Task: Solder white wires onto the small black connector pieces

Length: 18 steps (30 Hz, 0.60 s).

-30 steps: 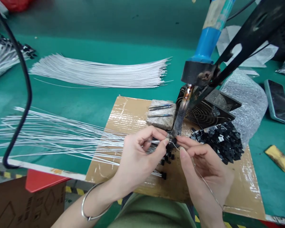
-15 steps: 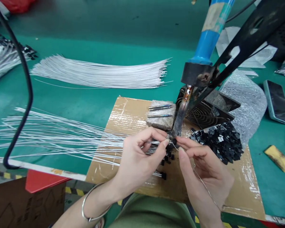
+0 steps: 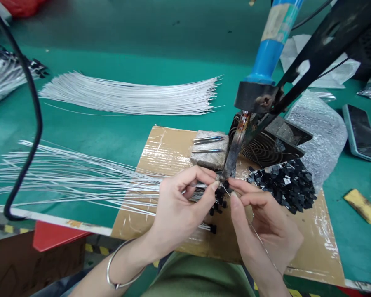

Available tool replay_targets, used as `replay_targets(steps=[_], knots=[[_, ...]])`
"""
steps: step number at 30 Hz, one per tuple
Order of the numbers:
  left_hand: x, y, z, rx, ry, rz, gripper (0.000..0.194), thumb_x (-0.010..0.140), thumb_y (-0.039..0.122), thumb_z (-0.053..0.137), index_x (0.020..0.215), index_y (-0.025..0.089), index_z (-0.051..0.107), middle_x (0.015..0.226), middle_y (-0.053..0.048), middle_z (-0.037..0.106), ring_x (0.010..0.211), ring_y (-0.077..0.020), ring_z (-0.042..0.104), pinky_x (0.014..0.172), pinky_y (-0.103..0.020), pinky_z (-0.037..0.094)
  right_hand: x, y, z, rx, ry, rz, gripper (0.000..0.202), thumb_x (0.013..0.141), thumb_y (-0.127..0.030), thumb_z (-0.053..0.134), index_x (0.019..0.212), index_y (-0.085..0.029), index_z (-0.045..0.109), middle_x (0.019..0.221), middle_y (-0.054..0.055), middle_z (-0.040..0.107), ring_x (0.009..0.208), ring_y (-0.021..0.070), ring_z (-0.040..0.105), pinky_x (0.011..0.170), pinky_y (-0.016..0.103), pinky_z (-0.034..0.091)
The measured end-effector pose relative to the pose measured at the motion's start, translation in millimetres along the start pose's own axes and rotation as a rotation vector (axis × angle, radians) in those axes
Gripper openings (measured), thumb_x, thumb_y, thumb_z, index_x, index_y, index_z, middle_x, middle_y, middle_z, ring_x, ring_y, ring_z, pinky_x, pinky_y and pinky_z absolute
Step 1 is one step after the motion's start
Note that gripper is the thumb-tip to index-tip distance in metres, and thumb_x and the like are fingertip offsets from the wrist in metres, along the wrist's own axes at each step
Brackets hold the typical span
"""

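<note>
The left hand (image 3: 179, 208) had its thumb and forefinger closed in a pinch just left of the dark lower end of the soldering iron (image 3: 262, 62). What those fingers gripped was small and half hidden, but it seemed to be a pale wire (image 3: 199, 185), its end at the fingertips, just beneath the iron's low point. The right hand (image 3: 267, 229) came in from the right, its fingers closed on a thin silvery strand (image 3: 261, 240); one end reached left past the thumb toward the left fingertips, and the rest ran back across the palm toward the wrist. Only a narrow gap parted the two hands.

Below the pinch, small black connectors (image 3: 219, 204) sat on the cardboard (image 3: 312, 247), at the right ends of loose white wires (image 3: 80, 177) that passed behind the left hand and spread to the left over the green desk (image 3: 89, 132). Just to the far right of the right hand lay a heap of black pieces (image 3: 287, 185). On the far side of the left hand stood a grey block (image 3: 208, 161) with slim metal rods (image 3: 207, 139) on top, and farther away lay a bundle of white wires (image 3: 126, 95).
</note>
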<state>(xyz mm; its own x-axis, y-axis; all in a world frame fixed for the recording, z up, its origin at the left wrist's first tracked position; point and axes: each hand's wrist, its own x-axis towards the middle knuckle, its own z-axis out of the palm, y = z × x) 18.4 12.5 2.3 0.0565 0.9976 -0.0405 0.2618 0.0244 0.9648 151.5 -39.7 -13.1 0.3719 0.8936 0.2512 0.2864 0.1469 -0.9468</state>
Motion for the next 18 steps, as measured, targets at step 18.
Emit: replay_targets(steps=[18], knots=[[0.3, 3.6, 1.2, 0.031, -0.002, -0.001, 0.014, 0.084, 0.018, 0.069, 0.070, 0.020, 0.069, 0.080, -0.003, 0.077, 0.065, -0.0145, 0.063, 0.050, -0.028, 0.035, -2.0, -0.7, 3.4, -0.086, 0.025, -0.058, 0.011, 0.093, -0.014, 0.072, 0.087, -0.023, 0.067, 0.108, 0.007, 0.083, 0.098, 0.0198, 0.080, 0.086, 0.030, 0.065]])
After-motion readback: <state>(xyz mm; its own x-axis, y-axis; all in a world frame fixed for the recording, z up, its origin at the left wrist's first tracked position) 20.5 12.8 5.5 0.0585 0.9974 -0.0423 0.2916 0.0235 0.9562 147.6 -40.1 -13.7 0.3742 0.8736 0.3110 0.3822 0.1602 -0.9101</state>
